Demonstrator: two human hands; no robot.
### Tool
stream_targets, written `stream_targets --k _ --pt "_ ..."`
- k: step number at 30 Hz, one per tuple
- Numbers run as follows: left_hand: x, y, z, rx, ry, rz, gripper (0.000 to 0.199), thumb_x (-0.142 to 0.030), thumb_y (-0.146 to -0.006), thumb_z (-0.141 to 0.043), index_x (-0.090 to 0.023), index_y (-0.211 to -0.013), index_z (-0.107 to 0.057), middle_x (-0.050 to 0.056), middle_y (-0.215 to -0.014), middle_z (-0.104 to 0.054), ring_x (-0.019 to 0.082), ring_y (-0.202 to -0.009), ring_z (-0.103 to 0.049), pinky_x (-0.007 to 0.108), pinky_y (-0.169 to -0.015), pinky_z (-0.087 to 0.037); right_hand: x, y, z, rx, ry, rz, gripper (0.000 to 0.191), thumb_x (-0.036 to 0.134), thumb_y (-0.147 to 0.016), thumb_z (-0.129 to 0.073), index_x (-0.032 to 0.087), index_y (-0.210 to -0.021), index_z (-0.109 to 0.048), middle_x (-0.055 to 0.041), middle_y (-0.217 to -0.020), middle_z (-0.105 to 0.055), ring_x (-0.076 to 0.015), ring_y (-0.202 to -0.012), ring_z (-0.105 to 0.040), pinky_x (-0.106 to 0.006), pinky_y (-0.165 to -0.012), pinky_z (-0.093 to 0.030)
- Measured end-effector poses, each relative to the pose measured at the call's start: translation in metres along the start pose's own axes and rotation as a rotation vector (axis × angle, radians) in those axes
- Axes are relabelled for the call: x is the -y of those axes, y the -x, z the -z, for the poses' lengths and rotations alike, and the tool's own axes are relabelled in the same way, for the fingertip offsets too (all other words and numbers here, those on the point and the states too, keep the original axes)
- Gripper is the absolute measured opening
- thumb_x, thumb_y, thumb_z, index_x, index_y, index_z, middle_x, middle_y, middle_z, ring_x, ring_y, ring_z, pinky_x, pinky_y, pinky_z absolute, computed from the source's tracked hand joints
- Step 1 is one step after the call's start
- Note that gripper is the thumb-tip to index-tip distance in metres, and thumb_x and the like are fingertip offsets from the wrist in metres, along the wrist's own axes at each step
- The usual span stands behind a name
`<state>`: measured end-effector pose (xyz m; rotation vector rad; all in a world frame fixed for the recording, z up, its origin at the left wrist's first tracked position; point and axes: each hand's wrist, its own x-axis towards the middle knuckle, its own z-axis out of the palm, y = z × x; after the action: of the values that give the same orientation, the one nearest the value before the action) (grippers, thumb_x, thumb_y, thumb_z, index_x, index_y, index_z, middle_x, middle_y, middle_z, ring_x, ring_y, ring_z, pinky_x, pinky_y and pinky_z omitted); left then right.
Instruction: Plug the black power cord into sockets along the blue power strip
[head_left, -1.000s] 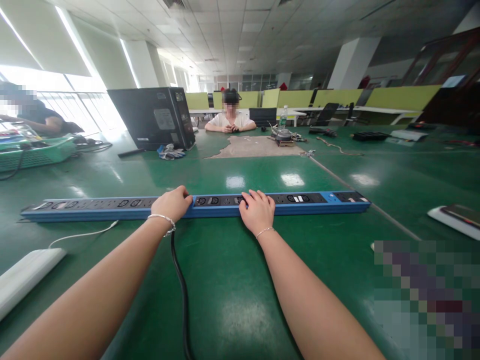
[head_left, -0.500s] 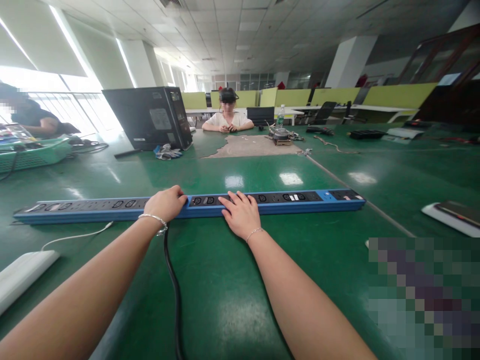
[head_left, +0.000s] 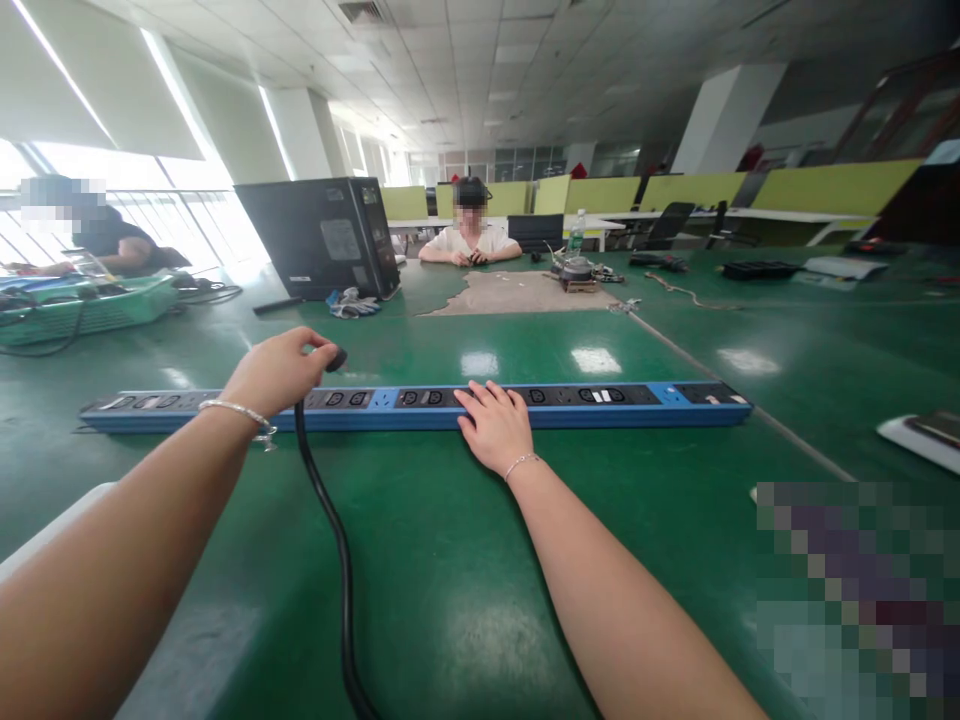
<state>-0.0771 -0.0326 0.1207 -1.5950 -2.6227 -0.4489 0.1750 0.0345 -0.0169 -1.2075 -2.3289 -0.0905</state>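
A long blue power strip with black socket panels lies crosswise on the green tabletop. My left hand is raised over its left half, closed around a black power plug whose tip shows past the fingers. From under that hand a thick black cord runs down to the lower edge of the view. My right hand lies on the middle of the strip, fingers spread over the sockets and its front side. Between the two hands a blue section with a socket is uncovered.
Beyond the strip stand a black computer case and grey-blue gloves. A green basket with cables is at left. Across the table sits a person, near a bottle; another person is far left.
My left hand has lifted off the power strip with the plug and moved left, uncovering the blue socket section. My right hand stays on the strip. The view has shifted slightly.
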Motion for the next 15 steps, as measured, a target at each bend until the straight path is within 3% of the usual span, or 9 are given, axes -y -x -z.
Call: stream_targets --k 4,9,15 --pt "0.043 -0.007 -0.015 0.070 -0.017 0.075 0.046 -0.055 -0.079 -0.040 -0.020 -0.101 -0.058 0.000 -0.065 -0.064 0.018 -0.068 -0.058 0.026 -0.060 -0.037 0.000 0.000 -0.001 -0.016 -0.006 -0.001 0.041 0.038 -0.089 -0.043 0.030 -0.128 -0.052 0.0019 -0.138 -0.047 -0.0216 -0.127 -0.036 -0.042 -0.104 -0.023" --pt "0.088 -0.021 -0.028 0.193 -0.137 0.103 0.052 -0.061 -0.077 -0.033 -0.019 -0.063 -0.060 0.003 -0.052 -0.057 0.020 -0.059 -0.056 0.028 -0.058 -0.037 -0.001 -0.001 -0.002 -0.024 -0.011 -0.009 0.040 0.037 -0.088 -0.043 0.031 -0.126 -0.053 0.0024 -0.137 -0.048 -0.0212 -0.127 -0.037 -0.041 -0.103 -0.024" --pt "0.103 -0.037 -0.027 0.217 -0.188 0.085 0.054 -0.062 -0.076 -0.031 -0.018 -0.071 -0.062 0.005 -0.063 -0.064 0.022 -0.067 -0.059 0.029 -0.062 -0.040 0.000 -0.001 -0.001 -0.016 -0.015 -0.014 0.040 0.038 -0.088 -0.044 0.031 -0.126 -0.053 0.0024 -0.137 -0.048 -0.0211 -0.127 -0.037 -0.041 -0.103 -0.024"
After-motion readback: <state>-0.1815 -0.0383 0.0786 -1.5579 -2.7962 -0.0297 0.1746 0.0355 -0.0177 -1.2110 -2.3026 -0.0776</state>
